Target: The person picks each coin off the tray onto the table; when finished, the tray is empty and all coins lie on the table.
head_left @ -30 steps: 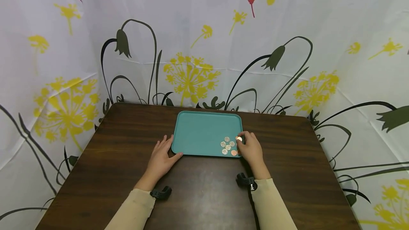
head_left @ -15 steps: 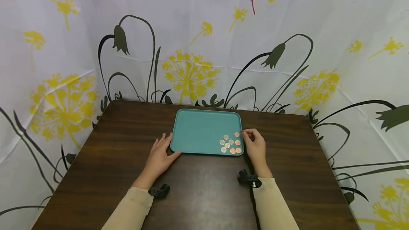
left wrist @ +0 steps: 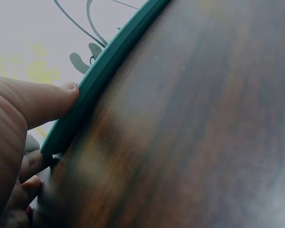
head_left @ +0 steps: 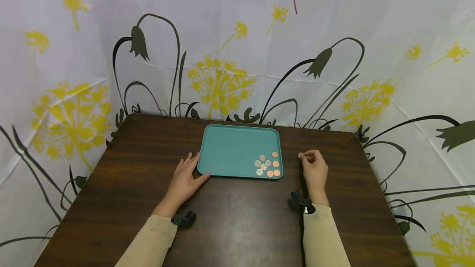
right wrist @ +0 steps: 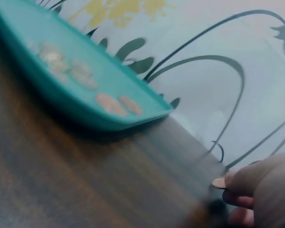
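A teal tray (head_left: 233,149) lies on the table, with several silver and copper-coloured coins (head_left: 263,167) grouped in its near right corner. My left hand (head_left: 183,183) rests at the tray's near left corner, fingers fairly straight along the left side. In the left wrist view its thumb (left wrist: 57,102) touches the tray's rim. To the right of the tray, over the table, my right hand (head_left: 315,172) pinches a single coin (head_left: 300,155) between thumb and finger. That coin (right wrist: 219,183) shows edge-on at the fingertips in the right wrist view.
The dark wooden table (head_left: 237,226) extends around the tray on all sides. Behind it hangs a white curtain (head_left: 237,48) printed with flowers. Each wrist wears a black strap (head_left: 184,219).
My right hand has moved from the tray's right end out to the right, carrying a coin off the tray. The left hand keeps its place at the tray corner.
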`<state>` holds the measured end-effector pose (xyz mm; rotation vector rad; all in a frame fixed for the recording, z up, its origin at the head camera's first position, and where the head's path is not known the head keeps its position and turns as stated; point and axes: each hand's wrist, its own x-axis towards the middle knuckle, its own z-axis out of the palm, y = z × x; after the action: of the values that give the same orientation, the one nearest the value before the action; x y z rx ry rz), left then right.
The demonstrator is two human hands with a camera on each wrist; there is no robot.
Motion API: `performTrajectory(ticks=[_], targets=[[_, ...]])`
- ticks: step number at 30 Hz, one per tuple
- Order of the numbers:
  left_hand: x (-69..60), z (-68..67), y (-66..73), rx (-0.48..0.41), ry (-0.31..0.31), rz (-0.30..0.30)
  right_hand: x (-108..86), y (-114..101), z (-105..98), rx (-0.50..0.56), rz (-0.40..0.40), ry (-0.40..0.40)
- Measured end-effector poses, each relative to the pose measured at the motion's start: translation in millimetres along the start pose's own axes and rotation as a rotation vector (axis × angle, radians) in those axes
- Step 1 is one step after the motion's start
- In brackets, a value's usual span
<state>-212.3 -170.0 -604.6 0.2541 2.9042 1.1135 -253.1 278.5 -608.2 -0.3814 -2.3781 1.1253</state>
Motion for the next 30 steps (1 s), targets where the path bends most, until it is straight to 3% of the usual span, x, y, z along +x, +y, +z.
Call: performTrajectory(ticks=[4, 12, 16, 30], targets=[[0.9, -1.1, 0.8, 0.012, 0.008, 0.008, 2.0, -4.4, 2.2, -0.116, -0.004, -0.047], [-2.6, -1.3, 1.3, 0.032, 0.007, 0.019, -3.3, -7.4, 5.8, -0.208, -0.049, -0.105], [-4.3, -0.6, 0.1, 0.034, 0.012, 0.016, -5.3, -8.4, 8.5, -0.211, -0.063, -0.132], [-3.4, 2.0, -0.4, 0.043, 0.01, 0.03, -5.5, -5.2, 8.3, -0.163, -0.08, -0.088]])
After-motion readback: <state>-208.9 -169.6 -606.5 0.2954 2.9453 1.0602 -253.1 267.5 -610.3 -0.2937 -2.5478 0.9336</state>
